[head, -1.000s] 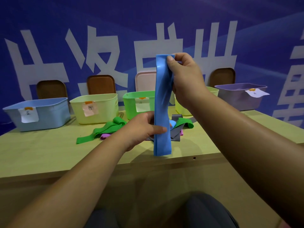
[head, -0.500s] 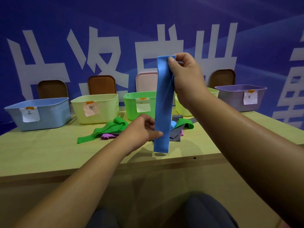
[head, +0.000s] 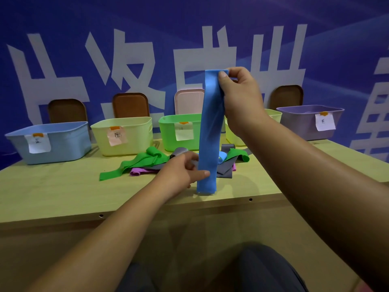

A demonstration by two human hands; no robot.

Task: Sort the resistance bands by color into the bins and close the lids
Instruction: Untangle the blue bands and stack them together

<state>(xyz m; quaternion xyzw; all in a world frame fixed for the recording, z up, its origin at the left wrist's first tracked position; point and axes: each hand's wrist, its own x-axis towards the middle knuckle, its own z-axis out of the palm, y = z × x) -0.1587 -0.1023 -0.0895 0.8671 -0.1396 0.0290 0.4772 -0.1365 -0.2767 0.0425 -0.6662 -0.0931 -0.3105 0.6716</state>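
A blue resistance band (head: 209,131) hangs straight down above the table's front edge. My right hand (head: 237,98) pinches its top end, and my left hand (head: 185,171) pinches it near the bottom. Behind it lies a pile with a green band (head: 139,163), a grey band (head: 224,170) and a purple band (head: 136,171). Open bins stand in a row at the back: blue bin (head: 63,142), pale yellow bin (head: 134,133), green bin (head: 168,131), another yellow bin (head: 275,116) partly hidden by my arm, and purple bin (head: 303,123).
Lids lean upright against the blue wall behind the bins: brown lids (head: 67,110) (head: 130,105) (head: 287,96) and a pink lid (head: 188,101). Each bin carries a paper label. The table's front edge (head: 101,216) runs just below my hands.
My left hand has slid down the blue band toward its lower end. The band's bottom has risen a little. My right hand holds its place.
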